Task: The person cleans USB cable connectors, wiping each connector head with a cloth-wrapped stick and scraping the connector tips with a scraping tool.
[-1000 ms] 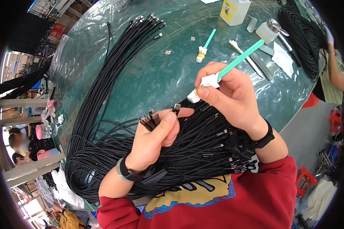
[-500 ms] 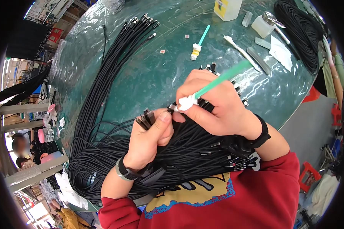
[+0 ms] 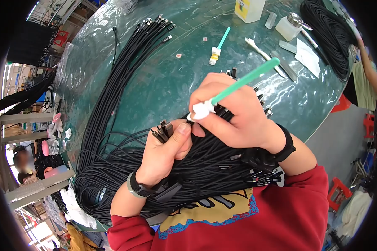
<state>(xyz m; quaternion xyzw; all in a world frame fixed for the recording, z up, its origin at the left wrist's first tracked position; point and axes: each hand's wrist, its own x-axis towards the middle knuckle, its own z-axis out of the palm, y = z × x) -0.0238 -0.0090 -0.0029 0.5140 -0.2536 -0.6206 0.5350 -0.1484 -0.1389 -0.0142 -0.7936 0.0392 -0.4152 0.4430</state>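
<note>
My left hand (image 3: 167, 148) is closed around several black cables, their metal-tipped connectors (image 3: 162, 130) sticking up past the thumb. Between its thumb and forefinger sits one cable end, mostly hidden by the fingers. In my right hand (image 3: 234, 113) is a green stick (image 3: 247, 79), pinched near its white cloth-wrapped tip (image 3: 202, 111). That tip meets the cable end at my left fingertips; the exact contact is hidden. Under both hands lies a large bundle of black cables (image 3: 130, 167), curving up the left side to a cluster of plugs (image 3: 155, 24).
On the green table (image 3: 155, 79) are another wrapped green stick (image 3: 215, 54), a yellow-labelled bottle (image 3: 249, 10), a metal-topped bottle (image 3: 288, 28), white paper (image 3: 308, 58) and a coil of black cable (image 3: 329, 37). Another person's arm (image 3: 367, 73) shows at right.
The green stick has swung slightly and its blurred end is now sharper. Both hands shifted a little, the left slightly up and right. The other person's arm at right moved.
</note>
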